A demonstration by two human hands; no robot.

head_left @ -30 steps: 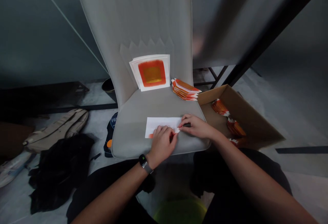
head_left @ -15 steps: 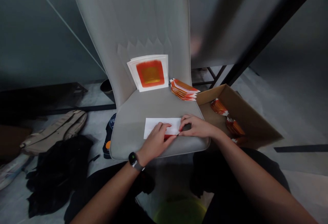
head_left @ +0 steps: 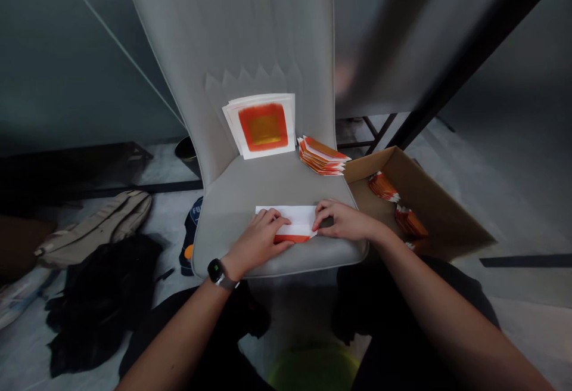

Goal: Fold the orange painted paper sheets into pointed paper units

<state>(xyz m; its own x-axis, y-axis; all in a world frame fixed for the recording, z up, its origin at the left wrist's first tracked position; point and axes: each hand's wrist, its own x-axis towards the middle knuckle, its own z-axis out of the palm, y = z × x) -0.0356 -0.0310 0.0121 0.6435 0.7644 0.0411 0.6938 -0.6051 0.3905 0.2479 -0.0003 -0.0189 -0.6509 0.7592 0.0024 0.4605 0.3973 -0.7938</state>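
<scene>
A white paper sheet (head_left: 290,217) lies flat on the grey chair seat (head_left: 277,182), folded lengthwise, with an orange printed strip (head_left: 292,238) along its near edge. My left hand (head_left: 257,239) rests over its left part, fingers on the fold. My right hand (head_left: 344,221) grips the right end between fingertips and thumb. Against the chair back leans a stack of white sheets (head_left: 261,126) with an orange and gold square. A pile of folded orange-and-white papers (head_left: 322,157) sits on the seat's far right, beyond my right hand.
An open cardboard box (head_left: 429,206) right of the chair holds several bundles of folded orange papers. A beige backpack (head_left: 93,228) and a black cloth (head_left: 100,301) lie on the floor at left. A black metal frame (head_left: 473,51) rises at upper right.
My left hand has slid left along the sheet, and more of the orange strip shows at the near edge. My right hand has stayed at the sheet's right end.
</scene>
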